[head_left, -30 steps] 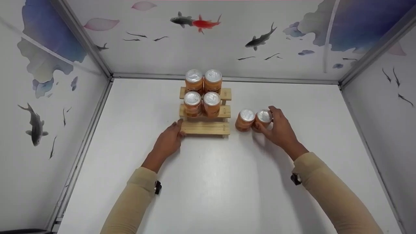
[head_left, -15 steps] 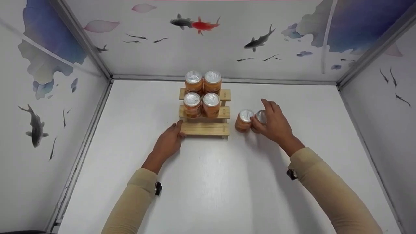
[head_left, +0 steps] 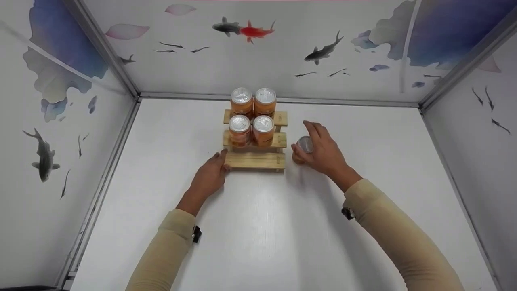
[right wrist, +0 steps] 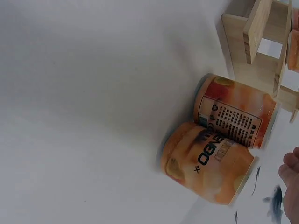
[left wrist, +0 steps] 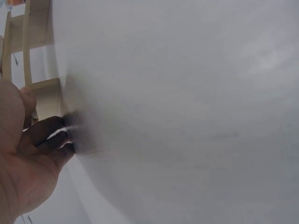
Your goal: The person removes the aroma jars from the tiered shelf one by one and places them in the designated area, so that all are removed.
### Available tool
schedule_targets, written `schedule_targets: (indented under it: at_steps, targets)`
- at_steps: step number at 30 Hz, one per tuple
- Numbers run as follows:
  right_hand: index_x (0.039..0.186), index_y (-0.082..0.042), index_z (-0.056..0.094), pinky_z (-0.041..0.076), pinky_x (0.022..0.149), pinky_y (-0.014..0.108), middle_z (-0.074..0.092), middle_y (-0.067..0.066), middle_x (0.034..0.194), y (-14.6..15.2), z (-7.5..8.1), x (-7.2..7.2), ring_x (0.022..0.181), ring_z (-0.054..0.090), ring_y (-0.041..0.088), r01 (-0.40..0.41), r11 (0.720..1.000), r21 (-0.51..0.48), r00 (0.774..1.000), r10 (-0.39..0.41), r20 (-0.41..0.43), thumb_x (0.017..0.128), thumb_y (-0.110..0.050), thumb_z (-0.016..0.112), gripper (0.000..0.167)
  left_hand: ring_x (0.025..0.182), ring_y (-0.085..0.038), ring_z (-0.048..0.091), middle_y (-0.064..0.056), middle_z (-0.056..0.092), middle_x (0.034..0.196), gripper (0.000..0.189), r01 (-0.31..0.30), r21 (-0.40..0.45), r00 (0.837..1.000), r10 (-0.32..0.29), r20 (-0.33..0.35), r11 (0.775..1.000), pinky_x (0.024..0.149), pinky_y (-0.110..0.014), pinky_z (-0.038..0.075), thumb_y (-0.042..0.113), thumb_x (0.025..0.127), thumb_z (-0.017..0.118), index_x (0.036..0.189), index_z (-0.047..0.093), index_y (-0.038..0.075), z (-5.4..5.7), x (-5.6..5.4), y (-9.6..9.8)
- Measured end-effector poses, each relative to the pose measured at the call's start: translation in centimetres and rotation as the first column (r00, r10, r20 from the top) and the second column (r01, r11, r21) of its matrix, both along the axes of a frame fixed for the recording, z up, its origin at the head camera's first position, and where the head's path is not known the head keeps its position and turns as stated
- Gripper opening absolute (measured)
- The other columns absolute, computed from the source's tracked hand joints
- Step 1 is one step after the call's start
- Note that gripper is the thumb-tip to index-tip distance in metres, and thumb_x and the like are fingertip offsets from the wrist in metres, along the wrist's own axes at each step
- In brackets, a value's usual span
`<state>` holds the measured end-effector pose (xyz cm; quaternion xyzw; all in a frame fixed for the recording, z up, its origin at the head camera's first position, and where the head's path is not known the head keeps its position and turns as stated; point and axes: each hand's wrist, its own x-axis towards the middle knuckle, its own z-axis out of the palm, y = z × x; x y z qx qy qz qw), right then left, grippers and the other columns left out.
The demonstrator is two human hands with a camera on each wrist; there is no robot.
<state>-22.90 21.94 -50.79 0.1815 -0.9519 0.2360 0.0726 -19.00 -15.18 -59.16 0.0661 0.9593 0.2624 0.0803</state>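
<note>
A three-step wooden rack (head_left: 255,161) stands at the back middle of the table, with orange-labelled cans (head_left: 263,130) in pairs on its upper two steps. My left hand (head_left: 209,174) holds the left end of the lowest step; in the left wrist view, its fingertips (left wrist: 67,148) are down at the table. Right of the rack, two more cans stand side by side, the left can (head_left: 305,144) partly covered by my right hand (head_left: 325,155) and the right one hidden beneath it. The right wrist view shows both, the nearer can (right wrist: 208,163) and the farther can (right wrist: 236,112), with the hand's fingers beyond their lids.
White panels painted with fish (head_left: 323,52) enclose the white table (head_left: 250,234) at the back and both sides. A metal strip (head_left: 347,101) runs along the table's back edge, close behind the rack.
My right hand has moved left, from around the right loose can to over both cans, reaching the left one. The cans stay in place. My left hand keeps its place at the rack.
</note>
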Motion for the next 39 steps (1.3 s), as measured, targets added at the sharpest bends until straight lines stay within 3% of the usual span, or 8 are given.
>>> schedule_targets:
  at_steps: [11,17,25,33,39]
  targets:
    - [0.168,-0.005,0.039,0.055,0.117,0.06,0.053,0.024,0.159,-3.0,0.3,-0.4,0.149,0.055,0.041,-0.058,0.998,-0.003,0.998,0.058,-0.018,0.107,-0.055,0.068,0.085,0.156,-0.043,0.051,-0.027,0.051,0.168,0.061,0.006,-0.011,1.0,-0.007,-0.024,1.0,0.125,-0.059,0.048,0.027,0.118,0.053,0.174,0.035,0.012,-0.2,0.0,0.0]
    - [0.168,-0.004,0.039,0.06,0.11,0.059,0.054,0.025,0.158,-4.5,0.3,-0.6,0.143,0.06,0.043,-0.076,0.997,-0.011,0.997,0.075,-0.033,0.106,-0.051,0.072,0.085,0.157,-0.042,0.052,-0.027,0.052,0.167,0.06,0.005,-0.014,1.0,-0.005,-0.024,1.0,0.126,-0.058,0.047,0.02,0.117,0.053,0.174,0.035,0.011,-0.1,0.0,0.0]
    - [0.167,-0.003,0.039,0.06,0.11,0.058,0.055,0.023,0.156,-6.3,0.1,-0.8,0.141,0.062,0.042,-0.116,0.992,-0.058,0.993,0.114,-0.036,0.105,-0.047,0.075,0.084,0.157,-0.044,0.051,-0.029,0.052,0.166,0.061,0.024,0.007,0.999,-0.024,-0.031,1.0,0.125,-0.061,0.048,0.034,0.119,0.05,0.173,0.036,0.01,0.0,0.0,0.0]
    - [0.165,-0.002,0.04,0.058,0.112,0.058,0.057,0.023,0.152,-7.5,0.4,-1.2,0.138,0.063,0.04,-0.127,0.985,-0.114,0.992,0.126,-0.022,0.104,-0.043,0.078,0.083,0.156,-0.045,0.052,-0.03,0.05,0.167,0.061,0.013,0.004,1.0,-0.013,-0.026,1.0,0.125,-0.06,0.048,0.037,0.119,0.049,0.173,0.036,0.011,-0.2,-0.1,0.0]
    - [0.164,-0.004,0.039,0.059,0.112,0.055,0.058,0.022,0.149,-8.5,0.3,-1.5,0.137,0.064,0.038,-0.155,0.978,-0.139,0.987,0.148,-0.058,0.103,-0.041,0.08,0.082,0.155,-0.046,0.052,-0.03,0.052,0.166,0.062,0.018,0.005,0.999,-0.017,-0.039,1.0,0.124,-0.061,0.048,0.039,0.119,0.049,0.173,0.037,0.01,0.0,0.0,0.1]
